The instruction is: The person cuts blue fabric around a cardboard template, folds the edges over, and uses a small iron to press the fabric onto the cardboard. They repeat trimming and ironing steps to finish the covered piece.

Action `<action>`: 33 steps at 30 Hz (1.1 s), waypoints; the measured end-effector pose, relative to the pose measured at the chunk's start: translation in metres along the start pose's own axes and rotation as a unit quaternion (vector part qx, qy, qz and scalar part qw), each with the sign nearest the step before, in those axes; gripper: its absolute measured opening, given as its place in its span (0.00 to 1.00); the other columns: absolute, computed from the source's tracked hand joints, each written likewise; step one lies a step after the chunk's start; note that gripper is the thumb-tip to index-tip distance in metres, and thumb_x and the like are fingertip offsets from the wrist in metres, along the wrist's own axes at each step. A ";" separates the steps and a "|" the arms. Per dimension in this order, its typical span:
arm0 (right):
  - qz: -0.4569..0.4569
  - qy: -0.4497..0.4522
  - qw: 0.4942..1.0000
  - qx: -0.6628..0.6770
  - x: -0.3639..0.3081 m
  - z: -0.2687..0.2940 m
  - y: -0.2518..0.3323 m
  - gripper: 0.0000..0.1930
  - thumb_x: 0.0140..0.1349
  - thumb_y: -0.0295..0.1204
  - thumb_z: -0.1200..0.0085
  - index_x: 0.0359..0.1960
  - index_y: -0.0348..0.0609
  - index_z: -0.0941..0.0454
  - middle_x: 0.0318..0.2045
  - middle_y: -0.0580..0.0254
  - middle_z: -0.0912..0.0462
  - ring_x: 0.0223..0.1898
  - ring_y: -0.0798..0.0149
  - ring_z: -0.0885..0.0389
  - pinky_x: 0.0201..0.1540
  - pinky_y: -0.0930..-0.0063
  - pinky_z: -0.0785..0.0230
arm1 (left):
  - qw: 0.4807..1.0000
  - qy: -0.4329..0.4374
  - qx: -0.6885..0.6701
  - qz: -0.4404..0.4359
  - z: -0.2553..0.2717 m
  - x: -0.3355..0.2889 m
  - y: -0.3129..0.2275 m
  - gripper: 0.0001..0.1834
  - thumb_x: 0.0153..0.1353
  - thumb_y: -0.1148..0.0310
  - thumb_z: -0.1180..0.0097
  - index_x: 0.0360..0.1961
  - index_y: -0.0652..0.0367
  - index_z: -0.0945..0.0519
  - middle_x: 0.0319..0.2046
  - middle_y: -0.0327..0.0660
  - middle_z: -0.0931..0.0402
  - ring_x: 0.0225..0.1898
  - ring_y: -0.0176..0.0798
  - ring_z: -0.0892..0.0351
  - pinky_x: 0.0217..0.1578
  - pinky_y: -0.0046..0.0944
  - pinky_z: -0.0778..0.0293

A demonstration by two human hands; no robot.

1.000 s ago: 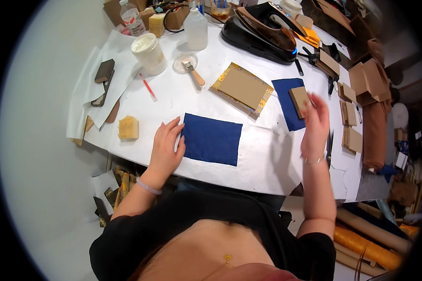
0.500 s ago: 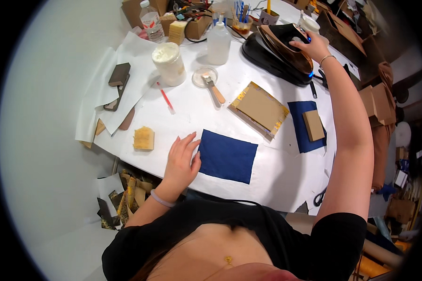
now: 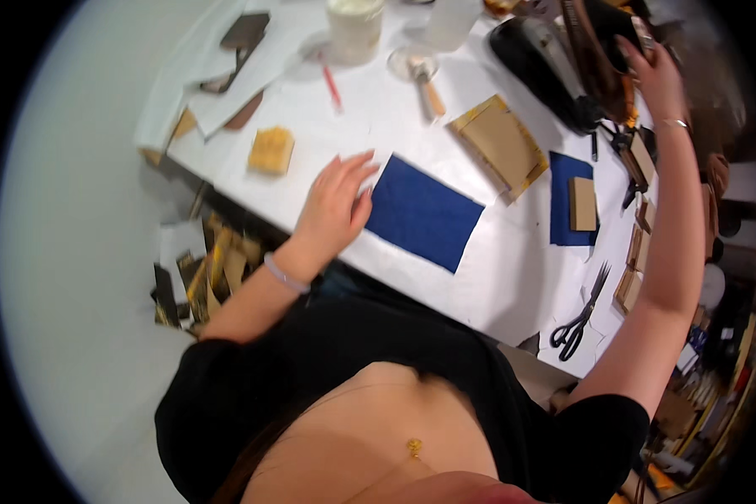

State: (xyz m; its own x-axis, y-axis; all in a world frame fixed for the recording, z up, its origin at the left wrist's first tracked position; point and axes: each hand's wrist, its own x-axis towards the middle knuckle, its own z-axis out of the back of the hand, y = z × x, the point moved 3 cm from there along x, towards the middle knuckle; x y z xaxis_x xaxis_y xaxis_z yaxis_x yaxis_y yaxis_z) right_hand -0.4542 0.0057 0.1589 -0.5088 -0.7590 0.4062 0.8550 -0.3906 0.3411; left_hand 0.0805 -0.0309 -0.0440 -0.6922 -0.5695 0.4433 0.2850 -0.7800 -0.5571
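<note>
A dark blue piece of cloth (image 3: 424,212) lies flat near the table's front edge. By its left edge rests my left hand (image 3: 334,202), open, its fingers stretched out and holding nothing. Far to the right, my right hand (image 3: 657,80) is wrapped round the handle of a black and copper clothes iron (image 3: 595,55), partly cut off at the top. The iron is tilted and apart from its black base (image 3: 533,71). Nearer than the base lies a grey-brown board with a yellow patterned border (image 3: 500,147). A second blue cloth (image 3: 563,227) has a small tan block (image 3: 582,204) on it.
Black scissors (image 3: 580,319) lie at the front right. A yellow sponge (image 3: 270,151) sits left of my left hand. Farther back are a red pen (image 3: 331,86), a wooden-handled brush (image 3: 431,97) on a round lid, and a white tub (image 3: 354,34). Scraps (image 3: 218,269) are piled below the table's left edge.
My right hand has lifted the iron off its base and moved it right. The view has shifted, bringing the scissors fully into sight. My left hand stays beside the blue cloth.
</note>
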 end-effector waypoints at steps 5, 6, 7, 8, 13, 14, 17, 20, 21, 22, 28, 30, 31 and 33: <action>0.050 -0.004 0.980 -0.193 -0.113 0.040 0.103 0.21 0.66 0.42 0.32 0.55 0.46 0.18 0.33 0.62 0.16 0.30 0.68 0.24 0.38 0.73 0.28 | 0.976 -0.038 -0.178 0.123 0.007 -0.002 0.011 0.17 0.65 0.79 0.45 0.55 0.62 0.21 0.59 0.46 0.21 0.48 0.48 0.17 0.60 0.45 0.25; 0.105 -0.006 0.989 -0.106 -0.139 0.040 0.121 0.19 0.64 0.37 0.30 0.52 0.43 0.18 0.31 0.63 0.18 0.30 0.71 0.25 0.36 0.75 0.28 | 0.974 -0.063 -0.182 0.117 0.006 -0.004 0.016 0.17 0.66 0.79 0.46 0.55 0.61 0.20 0.58 0.45 0.20 0.51 0.46 0.17 0.56 0.38 0.24; 0.060 0.051 0.990 -0.118 -0.160 0.041 0.138 0.18 0.62 0.35 0.28 0.49 0.41 0.18 0.30 0.61 0.17 0.30 0.70 0.24 0.36 0.73 0.27 | 0.972 -0.067 -0.194 0.118 0.006 -0.004 0.020 0.17 0.67 0.80 0.47 0.56 0.62 0.21 0.59 0.46 0.21 0.55 0.45 0.19 0.59 0.39 0.26; 0.109 0.046 0.990 -0.074 -0.179 0.031 0.146 0.18 0.60 0.33 0.27 0.47 0.40 0.19 0.29 0.60 0.18 0.28 0.69 0.25 0.34 0.74 0.28 | 0.971 -0.073 -0.190 0.123 0.011 -0.006 0.021 0.17 0.69 0.81 0.49 0.57 0.62 0.21 0.59 0.46 0.21 0.59 0.45 0.21 0.61 0.40 0.27; 0.130 0.151 0.979 -0.035 -0.253 0.006 0.206 0.20 0.53 0.35 0.22 0.41 0.42 0.20 0.24 0.59 0.22 0.24 0.64 0.22 0.29 0.69 0.28 | 0.958 -0.091 -0.245 0.122 0.013 -0.012 0.031 0.16 0.72 0.79 0.53 0.58 0.63 0.23 0.60 0.47 0.22 0.64 0.42 0.25 0.67 0.40 0.31; 0.131 0.166 0.977 -0.026 -0.261 -0.005 0.211 0.20 0.52 0.36 0.22 0.40 0.42 0.20 0.24 0.59 0.22 0.24 0.61 0.22 0.28 0.68 0.28 | 0.954 -0.096 -0.255 0.121 0.013 -0.014 0.033 0.15 0.73 0.79 0.53 0.58 0.64 0.24 0.60 0.47 0.22 0.65 0.42 0.25 0.67 0.41 0.32; 0.155 0.205 0.966 -0.029 -0.275 -0.028 0.225 0.19 0.53 0.37 0.23 0.38 0.43 0.20 0.26 0.57 0.19 0.25 0.55 0.19 0.29 0.67 0.25 | 0.944 -0.109 -0.288 0.119 0.013 -0.016 0.037 0.15 0.73 0.79 0.55 0.58 0.64 0.25 0.60 0.48 0.23 0.65 0.42 0.25 0.69 0.42 0.34; 0.174 0.224 0.959 -0.019 -0.281 -0.047 0.229 0.19 0.54 0.37 0.25 0.40 0.44 0.21 0.28 0.56 0.17 0.27 0.53 0.16 0.30 0.66 0.24 | 0.937 -0.119 -0.307 0.121 0.015 -0.018 0.039 0.15 0.72 0.80 0.56 0.57 0.65 0.25 0.60 0.49 0.23 0.65 0.43 0.26 0.69 0.42 0.34; 0.176 0.228 0.957 -0.025 -0.281 -0.051 0.229 0.18 0.55 0.38 0.25 0.40 0.44 0.21 0.28 0.56 0.17 0.27 0.53 0.16 0.29 0.66 0.24 | 0.935 -0.119 -0.313 0.119 0.015 -0.018 0.039 0.16 0.72 0.80 0.57 0.57 0.65 0.25 0.60 0.49 0.23 0.65 0.43 0.26 0.69 0.42 0.34; 0.178 0.233 0.956 -0.032 -0.281 -0.054 0.228 0.18 0.55 0.38 0.26 0.40 0.44 0.21 0.28 0.56 0.17 0.27 0.53 0.16 0.29 0.66 0.24 | 0.933 -0.119 -0.320 0.117 0.015 -0.018 0.039 0.16 0.72 0.81 0.57 0.57 0.65 0.25 0.59 0.49 0.23 0.64 0.43 0.26 0.70 0.42 0.35; 0.181 0.247 0.950 -0.065 -0.274 -0.068 0.229 0.18 0.58 0.40 0.28 0.40 0.44 0.22 0.28 0.56 0.16 0.27 0.52 0.15 0.29 0.65 0.24 | 0.934 -0.116 -0.317 0.115 0.015 -0.018 0.040 0.16 0.71 0.81 0.57 0.56 0.65 0.25 0.59 0.50 0.23 0.64 0.43 0.25 0.69 0.43 0.34; 0.180 0.249 0.949 -0.070 -0.271 -0.073 0.232 0.19 0.58 0.42 0.28 0.39 0.44 0.23 0.28 0.56 0.16 0.27 0.52 0.15 0.28 0.65 0.24 | 0.932 -0.116 -0.324 0.117 0.015 -0.018 0.041 0.15 0.72 0.81 0.57 0.56 0.66 0.25 0.59 0.50 0.23 0.64 0.44 0.25 0.69 0.43 0.34; 0.179 0.250 0.949 -0.071 -0.268 -0.077 0.235 0.19 0.59 0.43 0.29 0.39 0.44 0.23 0.28 0.56 0.17 0.27 0.52 0.15 0.28 0.64 0.24 | 0.931 -0.116 -0.326 0.119 0.014 -0.018 0.042 0.15 0.72 0.81 0.57 0.56 0.66 0.25 0.59 0.50 0.23 0.64 0.44 0.25 0.69 0.43 0.34; 0.176 0.247 0.951 -0.069 -0.263 -0.084 0.241 0.19 0.59 0.44 0.29 0.38 0.44 0.23 0.28 0.55 0.16 0.27 0.51 0.15 0.28 0.64 0.24 | 0.929 -0.127 -0.330 0.110 0.012 -0.018 0.043 0.15 0.72 0.81 0.57 0.56 0.66 0.25 0.59 0.50 0.23 0.64 0.44 0.25 0.69 0.43 0.33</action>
State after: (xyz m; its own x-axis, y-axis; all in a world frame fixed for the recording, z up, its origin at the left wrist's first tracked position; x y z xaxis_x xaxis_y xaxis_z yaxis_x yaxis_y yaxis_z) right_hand -0.1062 0.0674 0.0632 -0.1100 -0.9938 0.0156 0.9859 -0.1071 0.1288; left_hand 0.1138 -0.0571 -0.0673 -0.4634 -0.8046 0.3712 -0.1257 -0.3550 -0.9264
